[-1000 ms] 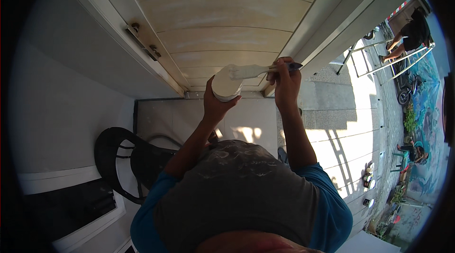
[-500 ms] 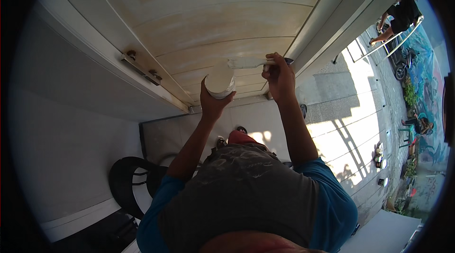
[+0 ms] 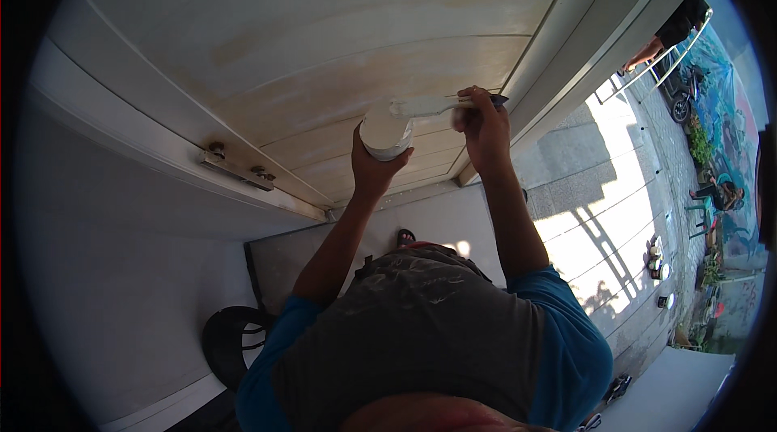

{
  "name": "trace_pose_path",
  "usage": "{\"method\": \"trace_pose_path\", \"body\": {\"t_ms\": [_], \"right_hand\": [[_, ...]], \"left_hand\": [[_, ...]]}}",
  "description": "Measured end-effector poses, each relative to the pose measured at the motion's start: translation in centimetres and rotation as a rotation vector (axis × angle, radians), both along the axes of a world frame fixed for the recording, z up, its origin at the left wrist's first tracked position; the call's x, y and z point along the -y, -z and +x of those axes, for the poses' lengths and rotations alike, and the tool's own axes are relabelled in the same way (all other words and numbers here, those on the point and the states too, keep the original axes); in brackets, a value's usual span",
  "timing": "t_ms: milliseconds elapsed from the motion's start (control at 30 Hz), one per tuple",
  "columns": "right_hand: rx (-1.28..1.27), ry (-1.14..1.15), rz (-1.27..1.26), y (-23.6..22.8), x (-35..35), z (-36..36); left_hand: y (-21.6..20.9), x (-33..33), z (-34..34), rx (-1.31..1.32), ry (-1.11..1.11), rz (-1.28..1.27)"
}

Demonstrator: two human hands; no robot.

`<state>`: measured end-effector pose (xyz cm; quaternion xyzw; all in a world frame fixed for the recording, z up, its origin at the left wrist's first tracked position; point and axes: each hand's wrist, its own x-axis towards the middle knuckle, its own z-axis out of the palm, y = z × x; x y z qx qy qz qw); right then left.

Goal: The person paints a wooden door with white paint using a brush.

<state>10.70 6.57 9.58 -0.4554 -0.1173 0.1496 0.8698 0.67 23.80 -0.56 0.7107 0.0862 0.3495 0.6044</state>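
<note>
In front of the panelled door, my left hand (image 3: pixel 377 173) is wrapped round a round white tub (image 3: pixel 387 140) from below and the side. The tub is tilted, and its contents look white. My right hand (image 3: pixel 486 128) grips a pale, flat-ended tool (image 3: pixel 433 107), a brush or a putty knife; I cannot tell which. Its broad end lies over the tub's rim. A dark pointed piece (image 3: pixel 499 100) sticks out beyond the right fingers. The door (image 3: pixel 324 51) is coated in uneven white over tan patches.
A metal latch (image 3: pixel 235 167) is on the door's left edge, and a pale frame (image 3: pixel 583 51) runs along its right. A black chair (image 3: pixel 224 347) stands at lower left. Outside at right are a seated person (image 3: pixel 723 195), another person (image 3: pixel 684 23), a motorbike (image 3: pixel 682 100) and several small containers (image 3: pixel 657 262).
My view has shifted slightly over the door. Both hands keep their holds; the tool's broad end has come over the tub. The standing person outside is now partly cut off.
</note>
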Motion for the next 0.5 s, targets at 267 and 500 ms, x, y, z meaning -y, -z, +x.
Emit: {"method": "trace_pose_path", "body": {"t_ms": [267,500], "right_hand": [[-0.011,0.063,-0.080,0.1,-0.5,3.0],[-0.087,0.067,0.126,-1.1,0.2,5.7]], "left_hand": [[0.3,-0.6,2.6,0.001,0.036,-0.013],[0.1,-1.3,2.8,-0.007,0.076,-0.014]]}}
